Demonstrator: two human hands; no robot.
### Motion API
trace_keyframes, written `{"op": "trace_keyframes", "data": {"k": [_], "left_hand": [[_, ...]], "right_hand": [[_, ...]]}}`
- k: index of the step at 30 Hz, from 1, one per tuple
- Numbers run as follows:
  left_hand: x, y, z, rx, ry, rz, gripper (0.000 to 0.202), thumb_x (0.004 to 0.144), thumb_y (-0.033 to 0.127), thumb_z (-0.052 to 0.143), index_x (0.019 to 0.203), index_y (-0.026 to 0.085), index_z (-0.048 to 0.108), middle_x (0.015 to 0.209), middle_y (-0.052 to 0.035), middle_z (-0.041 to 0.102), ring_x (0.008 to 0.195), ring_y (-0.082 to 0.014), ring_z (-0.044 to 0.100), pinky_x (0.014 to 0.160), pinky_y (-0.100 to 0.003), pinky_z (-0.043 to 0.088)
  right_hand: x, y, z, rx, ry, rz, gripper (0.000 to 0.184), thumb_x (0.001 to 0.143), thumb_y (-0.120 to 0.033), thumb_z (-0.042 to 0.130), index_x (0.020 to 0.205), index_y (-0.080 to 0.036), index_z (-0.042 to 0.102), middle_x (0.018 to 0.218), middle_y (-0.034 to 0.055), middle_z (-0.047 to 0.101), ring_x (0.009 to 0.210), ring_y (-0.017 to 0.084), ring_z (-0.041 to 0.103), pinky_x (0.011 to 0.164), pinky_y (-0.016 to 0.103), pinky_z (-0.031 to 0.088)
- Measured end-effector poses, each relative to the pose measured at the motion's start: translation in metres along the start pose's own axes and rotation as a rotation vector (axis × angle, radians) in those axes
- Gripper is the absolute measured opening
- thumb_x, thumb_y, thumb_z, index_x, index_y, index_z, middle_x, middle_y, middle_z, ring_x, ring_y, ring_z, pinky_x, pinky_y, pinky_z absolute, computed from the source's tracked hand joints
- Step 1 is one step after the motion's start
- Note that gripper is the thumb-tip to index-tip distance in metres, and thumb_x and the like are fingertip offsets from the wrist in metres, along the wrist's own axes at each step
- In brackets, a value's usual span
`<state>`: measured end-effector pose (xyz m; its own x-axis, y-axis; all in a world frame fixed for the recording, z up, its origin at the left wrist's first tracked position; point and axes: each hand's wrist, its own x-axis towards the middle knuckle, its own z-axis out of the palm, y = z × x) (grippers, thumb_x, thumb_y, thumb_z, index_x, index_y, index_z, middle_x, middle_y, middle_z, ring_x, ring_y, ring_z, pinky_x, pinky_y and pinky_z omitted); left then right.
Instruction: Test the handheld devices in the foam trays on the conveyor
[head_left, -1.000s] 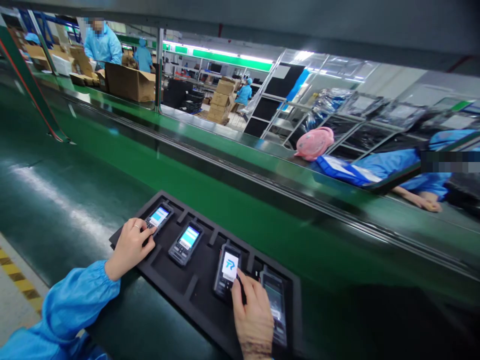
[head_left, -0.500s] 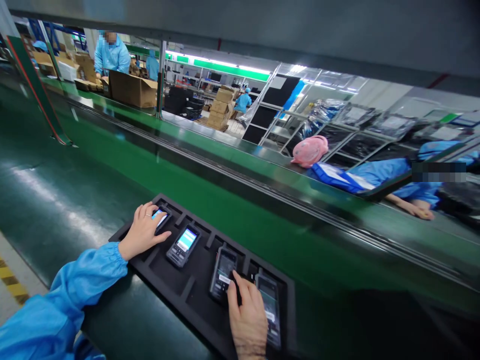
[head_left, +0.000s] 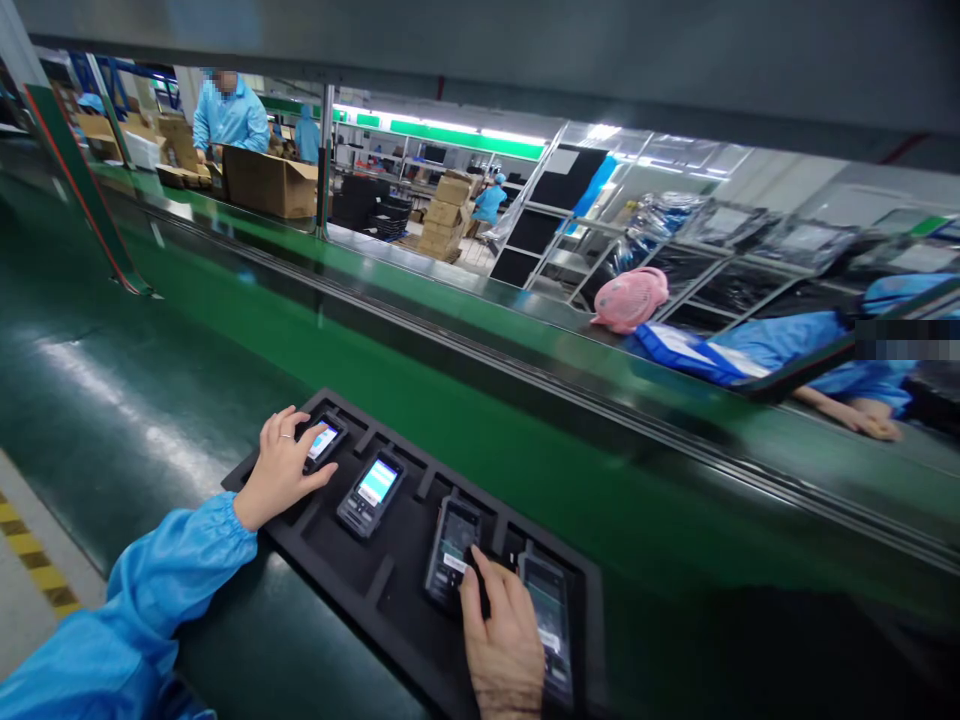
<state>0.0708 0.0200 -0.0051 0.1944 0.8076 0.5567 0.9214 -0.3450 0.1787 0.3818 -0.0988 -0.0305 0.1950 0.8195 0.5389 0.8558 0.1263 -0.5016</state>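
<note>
A black foam tray [head_left: 397,650] lies on the green surface with several handheld terminals in its slots. My left hand [head_left: 281,470] is open over the leftmost terminal [head_left: 322,442], its fingertips at the edges of the lit screen. Beside it, a second terminal [head_left: 371,492] shows a lit blue and white screen. My right hand [head_left: 506,635] has its thumb and index finger closed around a small dark thing, too unclear to name, by the lower part of a dark-screened terminal [head_left: 454,540]. Partly behind that hand lies another dark-screened terminal [head_left: 546,610].
A green conveyor belt [head_left: 420,400] runs behind the tray, with a metal rail [head_left: 480,355] along it. Across the line are a pink fan [head_left: 630,300], a co-worker's hands [head_left: 870,415] and an open cardboard box [head_left: 270,185]. A grey beam [head_left: 525,70] crosses overhead.
My left fingers have drawn back slightly, showing more of the leftmost screen. My right hand stays by the same terminal. The whole view has shifted a little.
</note>
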Motion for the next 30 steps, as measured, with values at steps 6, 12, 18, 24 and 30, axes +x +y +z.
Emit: {"op": "trace_keyframes", "data": {"k": [6, 12, 18, 24, 30], "left_hand": [[-0.013, -0.004, -0.005, 0.017, 0.021, -0.002, 0.044, 0.085, 0.043, 0.06, 0.119, 0.015, 0.061, 0.122, -0.0183, 0.048, 0.127, -0.0403, 0.039, 0.103, -0.059, 0.038], [-0.02, -0.001, -0.007, 0.008, 0.017, 0.008, 0.037, 0.085, 0.04, 0.059, 0.114, 0.017, 0.063, 0.121, -0.0174, 0.048, 0.128, -0.0398, 0.038, 0.103, -0.06, 0.039], [-0.02, 0.002, -0.008, 0.026, -0.032, 0.012, 0.04, 0.085, 0.041, 0.06, 0.119, 0.021, 0.064, 0.123, -0.0174, 0.049, 0.13, -0.0403, 0.037, 0.105, -0.061, 0.036], [-0.02, 0.003, -0.007, 0.037, -0.043, 0.002, 0.054, 0.086, 0.046, 0.059, 0.132, 0.018, 0.056, 0.129, -0.0203, 0.044, 0.132, -0.0415, 0.034, 0.105, -0.062, 0.035], [-0.019, 0.001, -0.009, 0.009, -0.009, 0.017, 0.054, 0.088, 0.044, 0.057, 0.134, 0.016, 0.053, 0.13, -0.0213, 0.044, 0.131, -0.0422, 0.036, 0.103, -0.062, 0.037]], "right_hand": [[0.0, 0.001, 0.0, -0.041, -0.029, -0.016, 0.039, 0.096, -0.045, 0.042, 0.114, -0.019, 0.065, 0.099, 0.009, 0.067, 0.094, 0.026, 0.064, 0.081, 0.04, 0.051], [-0.002, 0.001, 0.0, -0.041, -0.047, 0.022, 0.041, 0.096, -0.048, 0.041, 0.114, -0.02, 0.065, 0.1, 0.0085, 0.067, 0.095, 0.027, 0.064, 0.081, 0.041, 0.051], [-0.001, 0.0, 0.0, -0.038, -0.062, 0.027, 0.04, 0.096, -0.047, 0.041, 0.114, -0.02, 0.065, 0.101, 0.009, 0.067, 0.096, 0.027, 0.064, 0.081, 0.042, 0.051], [-0.001, -0.001, -0.002, -0.031, -0.062, 0.012, 0.041, 0.096, -0.046, 0.041, 0.114, -0.018, 0.065, 0.1, 0.01, 0.067, 0.095, 0.027, 0.063, 0.082, 0.043, 0.051], [-0.001, -0.003, -0.003, -0.023, -0.064, 0.024, 0.039, 0.096, -0.044, 0.042, 0.114, -0.018, 0.065, 0.1, 0.0094, 0.067, 0.096, 0.025, 0.063, 0.083, 0.04, 0.051]]}}
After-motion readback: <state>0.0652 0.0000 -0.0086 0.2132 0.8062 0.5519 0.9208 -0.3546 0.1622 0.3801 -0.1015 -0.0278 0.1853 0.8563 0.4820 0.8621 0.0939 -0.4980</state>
